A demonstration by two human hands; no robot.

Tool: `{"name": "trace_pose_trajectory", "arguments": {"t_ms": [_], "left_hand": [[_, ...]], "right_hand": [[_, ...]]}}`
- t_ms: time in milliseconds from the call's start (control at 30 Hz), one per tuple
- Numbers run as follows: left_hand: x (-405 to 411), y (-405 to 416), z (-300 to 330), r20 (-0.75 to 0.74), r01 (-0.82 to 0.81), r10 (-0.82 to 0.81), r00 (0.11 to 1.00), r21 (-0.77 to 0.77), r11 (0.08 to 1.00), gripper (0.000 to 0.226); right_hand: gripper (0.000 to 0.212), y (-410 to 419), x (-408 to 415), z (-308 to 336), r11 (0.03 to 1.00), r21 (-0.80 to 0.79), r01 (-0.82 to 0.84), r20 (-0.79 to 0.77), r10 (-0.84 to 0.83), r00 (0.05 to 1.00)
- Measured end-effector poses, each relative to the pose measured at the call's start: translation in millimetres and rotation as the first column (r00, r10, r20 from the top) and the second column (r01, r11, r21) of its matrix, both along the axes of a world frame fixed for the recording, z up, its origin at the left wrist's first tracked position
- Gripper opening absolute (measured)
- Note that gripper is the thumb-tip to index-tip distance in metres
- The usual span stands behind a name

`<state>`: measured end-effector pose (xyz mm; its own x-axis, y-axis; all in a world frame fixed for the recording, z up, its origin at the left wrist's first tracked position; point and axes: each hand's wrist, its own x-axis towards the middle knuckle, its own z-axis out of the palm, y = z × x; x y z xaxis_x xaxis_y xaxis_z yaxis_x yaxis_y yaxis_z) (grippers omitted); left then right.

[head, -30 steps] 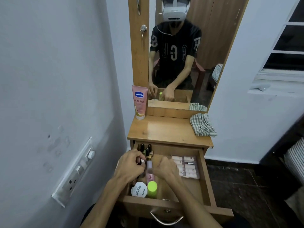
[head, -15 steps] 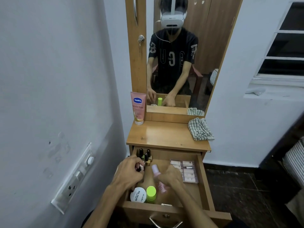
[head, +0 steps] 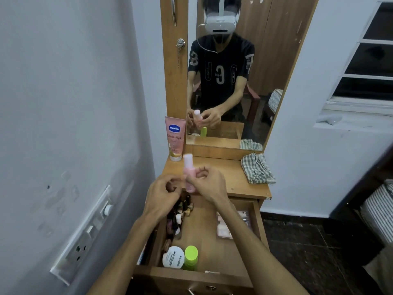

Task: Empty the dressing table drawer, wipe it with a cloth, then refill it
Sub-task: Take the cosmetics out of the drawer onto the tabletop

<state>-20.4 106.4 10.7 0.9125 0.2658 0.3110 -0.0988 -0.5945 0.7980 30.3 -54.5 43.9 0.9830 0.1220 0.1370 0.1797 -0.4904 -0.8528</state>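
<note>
My right hand [head: 207, 183] grips a pink bottle [head: 188, 167] and holds it upright above the front of the dressing table top [head: 223, 173]. My left hand [head: 162, 193] hovers just left of the bottle with curled fingers; whether it holds anything is hidden. Below them the open drawer [head: 191, 275] holds several small nail polish bottles [head: 180, 211] along its left side. A white nail polish remover jar [head: 173, 257] and a green-capped bottle [head: 190, 257] stand at its front. A pale flat pack [head: 234, 226] lies at its right.
A pink Vaseline tube [head: 174, 137] stands at the back left of the table top and a checked cloth [head: 257, 171] lies at its right end. The mirror [head: 234, 81] rises behind. A wall with a switch panel [head: 85, 235] is close on the left.
My right hand has lifted the pink bottle out of the drawer up to table-top height. My left hand has risen from the nail polish bottles to beside it.
</note>
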Motion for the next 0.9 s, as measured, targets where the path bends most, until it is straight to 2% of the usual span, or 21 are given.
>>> {"name": "trace_pose_trajectory", "arguments": {"t_ms": [100, 233, 433, 900], "left_hand": [[23, 10, 12, -0.015, -0.016, 0.014, 1.0, -0.129, 0.991, 0.04], [51, 25, 18, -0.045, 0.002, -0.012, 0.999, -0.198, 0.98, 0.06], [78, 40, 11, -0.071, -0.037, 0.025, 0.997, -0.174, 0.984, 0.046], [98, 39, -12, -0.164, -0.068, 0.045, 0.985, -0.137, 0.988, 0.055]], "right_hand": [[0.029, 27, 28, 7, 0.999, 0.054, 0.002, 0.084, -0.006, 0.996], [0.031, 59, 58, 4, 0.995, 0.101, 0.0, 0.126, -0.013, 0.992], [0.03, 85, 79, -14, 0.995, 0.095, 0.022, 0.163, -0.037, 0.986], [0.026, 89, 94, -35, 0.997, 0.038, 0.065, 0.122, -0.069, 0.99]]}}
